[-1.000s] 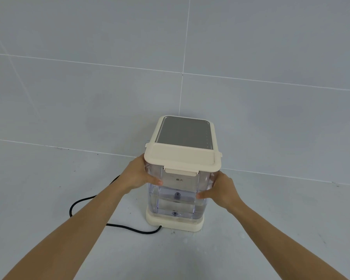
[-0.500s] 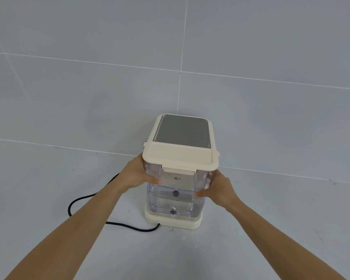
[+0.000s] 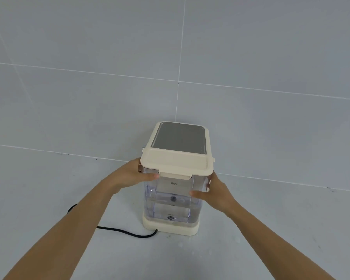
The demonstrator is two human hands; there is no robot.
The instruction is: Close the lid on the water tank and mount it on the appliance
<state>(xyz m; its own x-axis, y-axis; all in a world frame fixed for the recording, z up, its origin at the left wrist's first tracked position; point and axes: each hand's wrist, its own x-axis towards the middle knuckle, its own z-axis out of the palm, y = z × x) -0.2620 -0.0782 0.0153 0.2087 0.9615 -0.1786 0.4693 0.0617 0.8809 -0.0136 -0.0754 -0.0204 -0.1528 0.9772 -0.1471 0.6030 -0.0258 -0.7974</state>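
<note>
Lowered since a second ago, the clear water tank (image 3: 171,201) now sits down on the cream base of the appliance (image 3: 171,228), its bottom edge meeting the base rim. At far left, a black power cord (image 3: 117,231) curls over the grey tiled floor (image 3: 49,199) and runs to the base's near left corner. A person's left hand (image 3: 132,174) is pressed flat against the tank's left wall just under the lid, thumb across the front face. Closed on top of the tank is the cream lid (image 3: 176,163), its front latch folded down; behind it lies the appliance's grey top panel (image 3: 179,137). On the other side the right hand (image 3: 215,194) grips the right wall lower down, thumb on the front. Water shows inside the tank. Grey wall tiles (image 3: 271,57) rise behind.
</note>
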